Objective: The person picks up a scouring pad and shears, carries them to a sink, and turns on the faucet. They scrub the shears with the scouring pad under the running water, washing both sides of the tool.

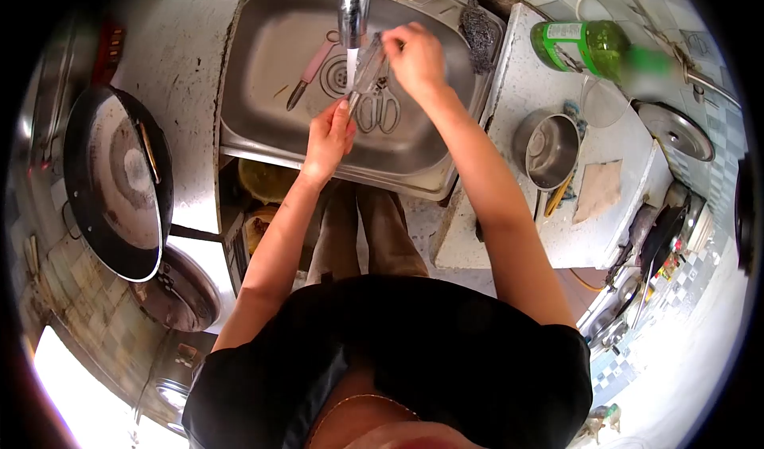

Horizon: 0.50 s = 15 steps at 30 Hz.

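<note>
My left hand (329,137) is closed round the lower end of a shiny, see-through-looking utensil (368,73), whose exact kind is blurred. Water runs from the faucet (354,11) beside it. At the utensil's upper end, my right hand (415,57) has its fingers curled together; what they pinch is hidden. Below both hands, a pair of scissors (388,116) lies on the sink floor with its handle loops toward me. A pink-handled knife (312,70) rests left of the drain (335,76). Both hands are over the steel sink (263,126).
A dark scouring pad (477,35) sits at the sink's right corner. On the right counter (517,234) are a small saucepan (547,148), a green bottle (585,49) and a beige cloth (598,190). A large frying pan (119,178) stands at left.
</note>
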Each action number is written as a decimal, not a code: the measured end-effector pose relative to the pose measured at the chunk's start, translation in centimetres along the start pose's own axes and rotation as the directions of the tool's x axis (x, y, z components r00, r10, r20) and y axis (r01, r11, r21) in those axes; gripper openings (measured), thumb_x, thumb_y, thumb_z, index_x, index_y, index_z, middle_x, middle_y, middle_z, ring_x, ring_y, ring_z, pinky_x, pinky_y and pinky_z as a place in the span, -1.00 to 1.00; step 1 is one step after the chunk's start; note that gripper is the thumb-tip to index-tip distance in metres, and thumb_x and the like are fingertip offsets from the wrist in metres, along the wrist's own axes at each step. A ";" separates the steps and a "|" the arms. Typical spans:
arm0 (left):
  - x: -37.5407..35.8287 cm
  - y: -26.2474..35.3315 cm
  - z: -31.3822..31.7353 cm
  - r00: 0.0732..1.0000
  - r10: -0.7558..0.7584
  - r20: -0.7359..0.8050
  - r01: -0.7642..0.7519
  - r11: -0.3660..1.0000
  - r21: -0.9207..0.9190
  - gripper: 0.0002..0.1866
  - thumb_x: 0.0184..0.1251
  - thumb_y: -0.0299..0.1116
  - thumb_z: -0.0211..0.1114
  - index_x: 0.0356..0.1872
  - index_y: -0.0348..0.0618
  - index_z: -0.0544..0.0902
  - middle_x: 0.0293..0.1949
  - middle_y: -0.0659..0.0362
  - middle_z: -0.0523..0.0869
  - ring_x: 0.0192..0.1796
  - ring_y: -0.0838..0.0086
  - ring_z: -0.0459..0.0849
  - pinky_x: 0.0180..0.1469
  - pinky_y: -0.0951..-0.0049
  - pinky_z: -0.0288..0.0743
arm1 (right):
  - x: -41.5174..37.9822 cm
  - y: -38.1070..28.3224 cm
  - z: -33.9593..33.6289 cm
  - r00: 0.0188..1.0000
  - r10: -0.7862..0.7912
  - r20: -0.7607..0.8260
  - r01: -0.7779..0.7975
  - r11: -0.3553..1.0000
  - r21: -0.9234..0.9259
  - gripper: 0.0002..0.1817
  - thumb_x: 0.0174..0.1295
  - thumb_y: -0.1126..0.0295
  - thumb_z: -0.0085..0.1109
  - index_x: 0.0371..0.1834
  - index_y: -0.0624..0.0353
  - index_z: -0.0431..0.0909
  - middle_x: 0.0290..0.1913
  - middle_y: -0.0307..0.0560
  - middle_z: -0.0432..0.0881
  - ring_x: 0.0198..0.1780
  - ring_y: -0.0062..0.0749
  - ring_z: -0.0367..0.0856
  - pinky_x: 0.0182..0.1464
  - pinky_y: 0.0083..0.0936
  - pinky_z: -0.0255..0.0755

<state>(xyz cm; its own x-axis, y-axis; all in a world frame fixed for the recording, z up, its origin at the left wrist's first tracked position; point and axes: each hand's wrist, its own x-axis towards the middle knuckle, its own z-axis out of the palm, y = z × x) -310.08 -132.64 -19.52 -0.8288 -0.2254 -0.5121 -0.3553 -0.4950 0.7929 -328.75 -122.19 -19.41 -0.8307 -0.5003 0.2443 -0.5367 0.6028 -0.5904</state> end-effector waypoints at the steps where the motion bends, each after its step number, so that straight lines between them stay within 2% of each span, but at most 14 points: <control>1: 0.4 0.5 0.2 1.000 0.009 -0.007 -0.009 1.000 -0.004 -0.67 0.60 -0.12 -0.04 -0.08 -0.18 0.55 -0.61 0.39 0.34 -0.65 0.73 0.22 -0.62 0.63 0.10 | 0.9 0.5 0.0 0.995 0.029 -0.094 -0.026 0.999 0.037 -0.95 0.14 0.41 0.23 -0.39 0.07 0.68 -0.34 -0.02 0.65 -0.27 -0.02 0.65 -0.18 -0.22 0.53; 2: 0.5 1.4 0.3 1.000 -0.022 0.018 0.022 1.000 0.003 -0.67 0.60 -0.13 -0.05 -0.11 -0.20 0.53 -0.59 0.35 0.37 -0.64 0.67 0.27 -0.59 0.58 0.17 | 1.6 -0.2 -1.0 0.977 0.032 -0.210 -0.007 0.993 0.117 -0.94 0.14 0.41 0.24 -0.37 0.06 0.70 -0.34 0.01 0.65 -0.29 -0.03 0.64 -0.21 -0.23 0.52; 4: 0.2 1.4 0.5 0.997 -0.075 0.029 0.075 0.997 0.007 -0.67 0.61 -0.14 -0.06 -0.14 -0.22 0.51 -0.56 0.32 0.40 -0.63 0.61 0.32 -0.56 0.53 0.24 | 1.8 -1.8 -2.4 0.927 0.037 -0.373 0.017 0.990 0.139 -0.93 0.15 0.41 0.25 -0.34 0.05 0.71 -0.33 0.02 0.65 -0.31 -0.04 0.64 -0.23 -0.25 0.51; 5: 0.6 1.2 0.8 0.998 -0.059 0.013 0.060 0.991 -0.116 -0.65 0.61 -0.14 -0.07 -0.08 -0.25 0.51 -0.50 0.26 0.49 -0.55 0.55 0.44 -0.44 0.48 0.37 | 1.2 -2.4 -2.5 0.934 -0.010 -0.357 0.052 0.993 0.109 -0.92 0.13 0.40 0.27 -0.32 0.06 0.71 -0.33 0.01 0.64 -0.32 -0.04 0.63 -0.24 -0.26 0.50; 6: 1.3 1.2 1.1 0.999 -0.034 -0.004 0.032 0.970 -0.239 -0.63 0.61 -0.14 -0.07 -0.03 -0.28 0.52 -0.43 0.20 0.58 -0.48 0.48 0.56 -0.33 0.43 0.51 | 0.2 -3.4 -2.4 0.969 0.029 -0.247 0.007 0.990 0.144 -0.92 0.12 0.39 0.28 -0.33 0.08 0.71 -0.34 0.01 0.63 -0.31 -0.03 0.63 -0.23 -0.25 0.50; 7: 1.6 1.4 1.4 0.998 0.020 0.059 -0.001 0.949 -0.316 -0.58 0.61 -0.10 -0.11 0.00 -0.31 0.51 -0.14 0.05 0.68 -0.13 0.37 0.69 -0.02 0.32 0.57 | -1.5 -5.0 -2.0 0.989 0.068 -0.130 -0.046 0.984 0.171 -0.91 0.12 0.39 0.29 -0.34 0.10 0.71 -0.34 0.02 0.63 -0.31 -0.02 0.63 -0.23 -0.25 0.50; 8: 2.2 0.4 0.9 0.998 0.021 0.054 -0.003 0.947 -0.321 -0.58 0.61 -0.10 -0.11 0.00 -0.31 0.51 -0.14 0.05 0.68 -0.13 0.37 0.69 -0.02 0.32 0.57 | -3.5 -6.2 -1.1 0.979 0.192 0.074 -0.206 0.939 0.275 -0.92 0.11 0.38 0.31 -0.39 0.13 0.69 -0.35 0.03 0.62 -0.29 0.00 0.64 -0.21 -0.23 0.51; 9: 3.4 -1.3 0.1 0.998 -0.009 0.058 0.033 0.906 -0.423 -0.55 0.61 -0.07 -0.13 0.06 -0.28 0.51 -0.09 0.07 0.68 -0.07 0.39 0.66 0.00 0.34 0.55 | -5.5 -7.2 -0.4 0.986 0.119 0.118 -0.144 0.961 0.238 -0.93 0.12 0.38 0.29 -0.40 0.12 0.67 -0.34 0.04 0.61 -0.26 0.02 0.64 -0.21 -0.22 0.52; 10: 4.1 -2.3 -0.2 0.997 -0.037 0.068 0.067 0.851 -0.520 -0.52 0.61 -0.03 -0.15 0.11 -0.25 0.51 -0.04 0.09 0.67 0.00 0.40 0.64 0.02 0.36 0.52 | -6.9 -8.3 0.3 0.997 0.079 0.021 -0.082 0.976 0.201 -0.92 0.12 0.38 0.30 -0.38 0.11 0.67 -0.34 0.05 0.60 -0.27 0.03 0.64 -0.23 -0.18 0.52; 11: 3.9 -1.3 0.7 0.984 -0.044 0.172 0.145 0.757 -0.637 -0.31 0.54 0.21 -0.26 0.21 -0.25 0.47 0.12 0.04 0.61 0.20 0.35 0.54 0.25 0.30 0.41 | -7.1 -8.5 0.0 0.997 0.080 0.024 -0.083 0.973 0.215 -0.92 0.12 0.40 0.30 -0.38 0.14 0.66 -0.36 0.05 0.60 -0.29 0.02 0.63 -0.24 -0.20 0.50; 12: 3.6 -0.3 1.3 0.985 -0.040 0.165 0.138 0.754 -0.642 -0.31 0.54 0.21 -0.26 0.21 -0.25 0.47 0.12 0.04 0.61 0.20 0.35 0.54 0.25 0.30 0.41 | -7.2 -8.5 -0.1 0.996 0.082 0.028 -0.086 0.969 0.231 -0.93 0.12 0.42 0.31 -0.38 0.17 0.66 -0.38 0.05 0.59 -0.31 0.01 0.62 -0.25 -0.22 0.48; 14: 2.1 1.0 2.2 0.987 -0.148 0.066 0.150 0.686 -0.712 -0.07 0.37 0.45 -0.34 0.28 -0.27 0.41 0.16 -0.01 0.57 0.25 0.27 0.50 0.36 0.20 0.29 | -6.0 -7.9 0.0 0.980 0.154 0.124 -0.168 0.980 0.104 -0.92 0.12 0.41 0.31 -0.38 0.17 0.66 -0.37 0.03 0.61 -0.30 0.03 0.62 -0.25 -0.22 0.49; 15: 2.3 0.8 2.3 0.989 -0.096 0.111 0.146 0.715 -0.684 0.10 0.17 0.60 -0.39 0.33 -0.29 0.33 0.23 -0.02 0.52 0.30 0.20 0.46 0.41 0.16 0.22 | -5.0 -7.6 0.2 0.981 0.184 0.069 -0.190 0.976 0.103 -0.91 0.12 0.41 0.31 -0.37 0.17 0.66 -0.36 0.02 0.62 -0.31 0.01 0.64 -0.24 -0.22 0.50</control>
<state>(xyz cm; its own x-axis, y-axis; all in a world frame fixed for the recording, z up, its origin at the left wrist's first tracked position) -313.27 -131.67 -19.30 -0.8338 -0.0821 -0.5460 -0.0797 -0.9607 0.2661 -320.46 -124.43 -16.32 -0.9028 -0.4229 0.0777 -0.3508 0.6197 -0.7021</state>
